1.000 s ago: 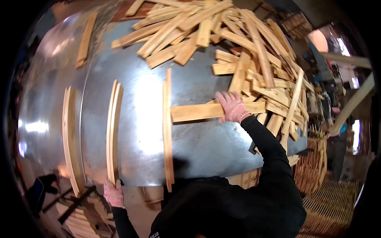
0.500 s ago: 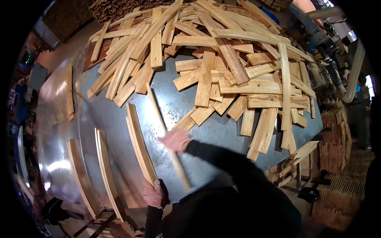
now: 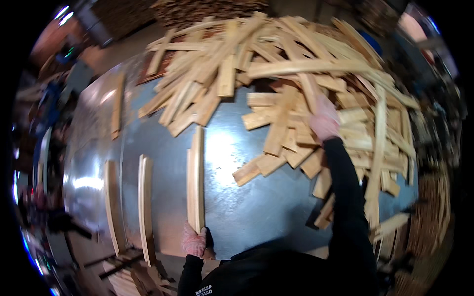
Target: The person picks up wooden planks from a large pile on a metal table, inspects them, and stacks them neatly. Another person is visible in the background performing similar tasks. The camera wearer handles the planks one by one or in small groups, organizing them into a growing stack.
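Observation:
My left hand (image 3: 194,241), in a pinkish knit glove, is closed round the near end of a few long wooden strips (image 3: 197,182). They lie side by side on the grey metal tabletop (image 3: 237,217), pointing away from me. My right hand (image 3: 325,120), gloved alike, reaches out to the heap of boards at the right. Its fingers, somewhat blurred, are closed on the near end of a long wooden board (image 3: 307,85) that lies on top of the heap.
A jumbled heap of pale boards (image 3: 276,128) covers the far and right parts of the table. Two groups of strips, one nearer (image 3: 145,207) and one further left (image 3: 113,207), overhang the front edge. A lone strip (image 3: 118,106) lies far left. Stacked wood (image 3: 428,212) stands at the right.
My right hand has left the loose strip at mid-table and moved right and away to the heap. That strip no longer lies apart beside the left hand's strips. The view has turned.

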Available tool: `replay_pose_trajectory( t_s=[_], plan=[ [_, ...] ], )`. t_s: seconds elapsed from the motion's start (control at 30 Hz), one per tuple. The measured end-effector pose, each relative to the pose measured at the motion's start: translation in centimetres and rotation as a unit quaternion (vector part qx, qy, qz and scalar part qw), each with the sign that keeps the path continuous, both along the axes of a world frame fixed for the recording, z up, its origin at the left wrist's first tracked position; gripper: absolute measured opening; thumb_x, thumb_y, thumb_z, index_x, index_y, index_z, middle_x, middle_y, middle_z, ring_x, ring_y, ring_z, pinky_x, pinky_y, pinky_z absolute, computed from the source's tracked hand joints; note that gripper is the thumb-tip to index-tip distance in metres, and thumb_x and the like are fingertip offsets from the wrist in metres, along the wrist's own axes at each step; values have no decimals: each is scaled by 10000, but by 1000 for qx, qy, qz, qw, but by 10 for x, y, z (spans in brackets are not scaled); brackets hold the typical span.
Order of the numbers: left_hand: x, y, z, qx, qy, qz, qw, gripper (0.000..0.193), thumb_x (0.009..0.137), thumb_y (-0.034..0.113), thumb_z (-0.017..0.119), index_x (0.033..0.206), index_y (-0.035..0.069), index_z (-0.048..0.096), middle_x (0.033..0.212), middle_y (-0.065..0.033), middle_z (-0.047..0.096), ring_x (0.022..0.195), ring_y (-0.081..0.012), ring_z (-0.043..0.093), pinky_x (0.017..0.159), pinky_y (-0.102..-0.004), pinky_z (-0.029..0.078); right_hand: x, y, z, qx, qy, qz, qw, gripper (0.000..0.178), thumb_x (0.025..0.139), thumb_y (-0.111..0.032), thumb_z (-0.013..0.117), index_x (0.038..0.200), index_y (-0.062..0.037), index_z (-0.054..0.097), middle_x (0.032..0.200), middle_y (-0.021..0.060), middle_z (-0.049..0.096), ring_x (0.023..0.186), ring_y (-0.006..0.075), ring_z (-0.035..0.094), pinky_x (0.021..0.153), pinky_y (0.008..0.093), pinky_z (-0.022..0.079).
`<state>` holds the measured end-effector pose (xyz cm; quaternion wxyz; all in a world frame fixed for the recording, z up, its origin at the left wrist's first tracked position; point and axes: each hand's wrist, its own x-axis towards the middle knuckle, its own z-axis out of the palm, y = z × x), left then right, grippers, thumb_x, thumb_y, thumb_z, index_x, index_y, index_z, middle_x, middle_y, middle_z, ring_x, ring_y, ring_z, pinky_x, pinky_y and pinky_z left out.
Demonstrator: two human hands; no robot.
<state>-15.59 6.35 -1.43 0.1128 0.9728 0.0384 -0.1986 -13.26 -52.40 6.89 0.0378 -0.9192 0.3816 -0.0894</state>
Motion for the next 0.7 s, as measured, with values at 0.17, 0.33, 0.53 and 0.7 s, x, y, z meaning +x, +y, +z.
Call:
replay_pose_trajectory(
  t_s=[0.17,0.33,0.53,0.7],
  plan=[
    [-12,40,-17,-42,-38,17,998,809,802,389,789,1439,95,386,1246,-223,617,1081,-419,635,865,-519,529,-120,101,106,59,128,89,986,731,749,-227,763,1413,-93,490,1271,185,603,1150,372,610,935,467,523],
    [8,55,-3,-82,-21,7,996,783,804,357,786,1439,126,389,1214,-182,613,1104,-408,608,871,-531,513,-201,183,208,355,286,117,882,770,674,-185,855,1391,-124,581,1287,135,623,1186,295,618,986,398,517],
    [14,68,-6,-121,-23,2,992,709,807,337,763,1401,133,434,1199,-156,619,1095,-396,606,869,-578,484,-123,235,169,572,61,145,805,762,703,-201,854,1400,-84,570,1312,126,627,1198,234,606,1023,343,480],
    [15,71,1,-101,-45,23,994,662,802,313,757,1361,120,459,1129,-165,638,1080,-399,601,841,-549,504,156,261,90,448,-134,234,852,744,873,-300,703,1524,-72,424,1329,168,630,1148,207,629,977,310,495]
  ],
)
